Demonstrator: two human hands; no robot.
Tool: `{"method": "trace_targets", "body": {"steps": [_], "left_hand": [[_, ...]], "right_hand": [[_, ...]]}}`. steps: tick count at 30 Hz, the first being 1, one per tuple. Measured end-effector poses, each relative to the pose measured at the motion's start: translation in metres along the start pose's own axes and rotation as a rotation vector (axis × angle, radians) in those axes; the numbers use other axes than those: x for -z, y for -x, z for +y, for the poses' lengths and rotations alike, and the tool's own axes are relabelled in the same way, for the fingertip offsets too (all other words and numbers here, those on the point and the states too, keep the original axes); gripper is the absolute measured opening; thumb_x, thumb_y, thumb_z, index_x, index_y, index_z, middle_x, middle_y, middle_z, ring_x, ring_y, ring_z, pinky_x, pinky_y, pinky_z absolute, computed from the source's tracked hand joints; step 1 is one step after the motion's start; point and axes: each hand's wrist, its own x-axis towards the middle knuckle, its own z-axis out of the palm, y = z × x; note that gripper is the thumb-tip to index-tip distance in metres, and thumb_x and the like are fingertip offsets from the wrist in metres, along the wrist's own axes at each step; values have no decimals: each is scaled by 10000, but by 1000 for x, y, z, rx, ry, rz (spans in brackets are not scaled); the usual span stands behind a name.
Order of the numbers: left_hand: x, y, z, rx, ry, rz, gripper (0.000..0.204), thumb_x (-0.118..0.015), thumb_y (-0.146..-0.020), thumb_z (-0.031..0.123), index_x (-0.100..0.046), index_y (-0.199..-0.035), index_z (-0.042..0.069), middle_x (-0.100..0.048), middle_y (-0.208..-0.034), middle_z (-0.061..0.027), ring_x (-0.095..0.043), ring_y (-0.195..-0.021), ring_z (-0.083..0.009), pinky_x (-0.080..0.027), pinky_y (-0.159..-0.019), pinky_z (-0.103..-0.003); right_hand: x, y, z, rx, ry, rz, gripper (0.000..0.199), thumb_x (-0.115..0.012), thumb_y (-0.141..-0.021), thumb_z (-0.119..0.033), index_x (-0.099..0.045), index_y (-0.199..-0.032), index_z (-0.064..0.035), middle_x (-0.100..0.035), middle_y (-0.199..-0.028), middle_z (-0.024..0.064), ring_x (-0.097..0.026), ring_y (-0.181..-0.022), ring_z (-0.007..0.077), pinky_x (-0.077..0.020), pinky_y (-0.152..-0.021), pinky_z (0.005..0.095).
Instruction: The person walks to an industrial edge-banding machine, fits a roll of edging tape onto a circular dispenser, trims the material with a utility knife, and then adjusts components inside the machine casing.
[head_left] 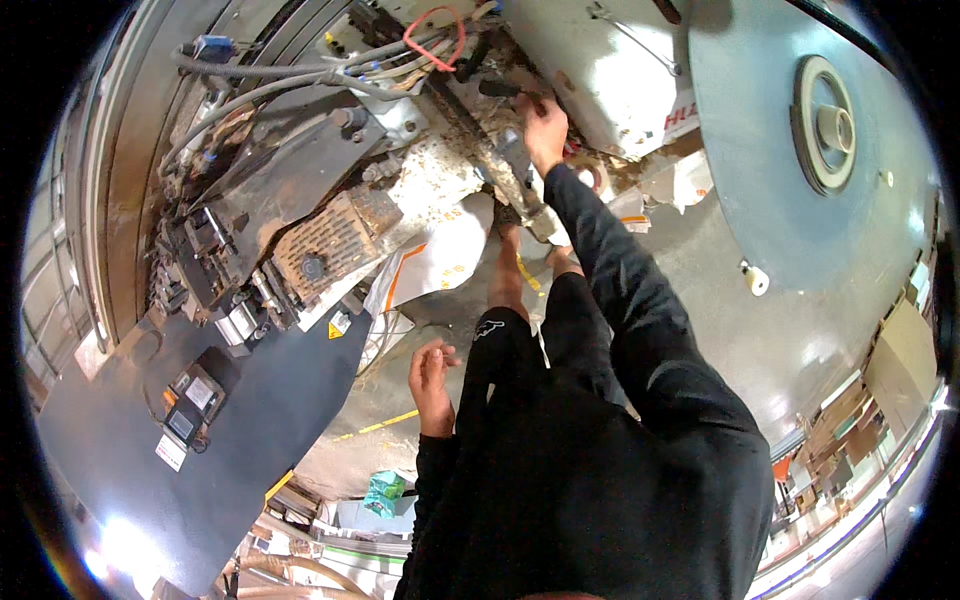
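Observation:
My right hand [545, 134] reaches far forward, its fingers closed round a black handle [498, 89]. What the handle belongs to is unclear. Beside that hand, a dusty metal bar [512, 170] slants down from the machine. My left hand [432, 388] hangs by my left thigh with fingers loosely bent and apart, and no object shows in it. To its upper left sits a dust-covered machine [310, 160] with a slotted tan plate [325, 243]. A red hose [435, 38] loops above, among grey cables.
A wrench [638, 38] lies on the white machine housing [615, 100]. To the right stands a large grey panel [740, 130] with a ring-shaped wheel [825, 125]. On the left, a dark tabletop [270, 400] holds a small black device [192, 402]. A white sack [440, 260] lies near my feet.

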Motion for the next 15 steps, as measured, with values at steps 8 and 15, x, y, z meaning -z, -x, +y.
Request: {"method": "trace_targets", "body": {"steps": [8,15], "left_hand": [[-65,-20,46,-351,-199,-110,372,-629,-1083,256,-578,-1352,3,-645,-1270,-98,-643,-1008,-183,-521,-940,-354],[-125,-6,93,-722,-425,-215,598,-700,-1037,375,-501,-1469,13,-652,-1275,-138,-647,-1132,-193,-511,-986,-360]], "right_hand": [[127,136,-134,-147,-689,-217,235,-605,-1099,-191,-686,-1229,-12,-732,-1173,60,-672,-1011,114,-600,-859,292],[189,198,-190,-235,-802,-403,235,-601,-1097,-233,-677,-1219,-47,-746,-1218,116,-717,-1064,184,-597,-883,323]]}}
